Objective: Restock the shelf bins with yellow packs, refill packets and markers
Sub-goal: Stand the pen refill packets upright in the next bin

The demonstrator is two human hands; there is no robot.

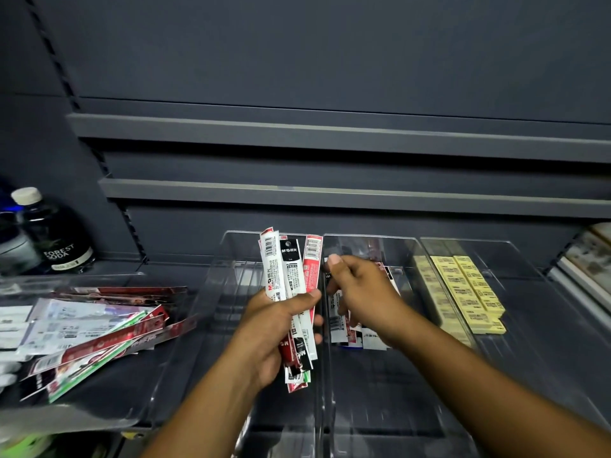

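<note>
Fingers, left: your left hand (274, 332) has its thumb (307, 297) and fingers clamped round a bundle of refill packets (291, 276), held upright over the left bin (228, 276)
Fingers, right: your right hand (363, 292) is down in the middle bin (370, 241), fingers curled over the laid packets (337, 312); whether they pinch one, cannot tell
Done so far: yellow packs (469, 292) lie in tidy rows in the right bin (545, 325); the middle bin holds a few packets in its far half only
Left to do: bundle not yet binned; loose pile (99, 328) waits far left; left bin looks bare; no markers you could pick out; judge it well short of halfway
Packets: long, thin, flat sleeves; glossy film printed white, black and red, with barcodes; probably slippery, apt to fan out of a slack grip
Yellow packs: small square-edged bricks; pale matte wrap; should stack well
Bins: clear rigid plastic; glare on the walls; rims hard to read
Shelving: dark grey, matte; soda bottle (49, 239) stands far left
</note>
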